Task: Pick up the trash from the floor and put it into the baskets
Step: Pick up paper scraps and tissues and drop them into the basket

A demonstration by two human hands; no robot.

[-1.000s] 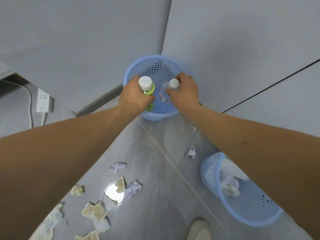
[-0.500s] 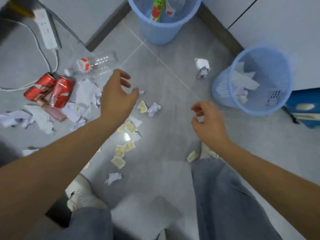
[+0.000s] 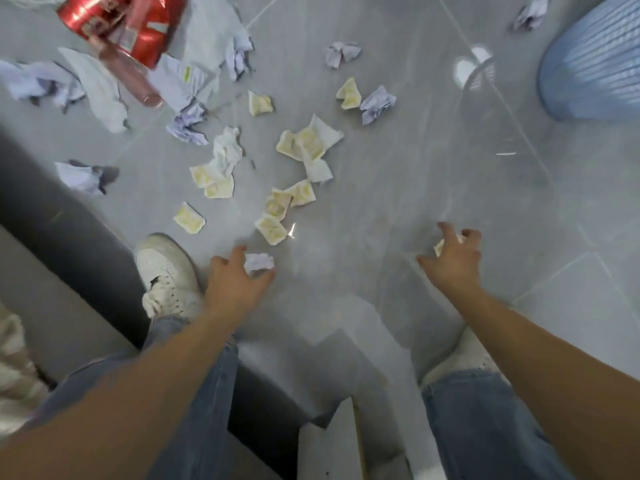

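Crumpled white papers and yellowish paper scraps litter the grey floor. My left hand is down at the floor beside my left shoe, thumb and fingers curled round a small white paper ball. Further right, my right hand hovers at floor level with fingers spread over a yellowish scrap, which is mostly hidden under it. A blue basket shows at the top right edge; its inside is out of view.
Two red cans and a pink bottle lie at the top left among larger papers. My white shoes stand close to both hands. A dark strip runs along the left.
A second ago both hands held bottles over the far basket; now the bottles are gone from them. The view has tilted down, and both hands have dropped to the floor onto paper pieces.
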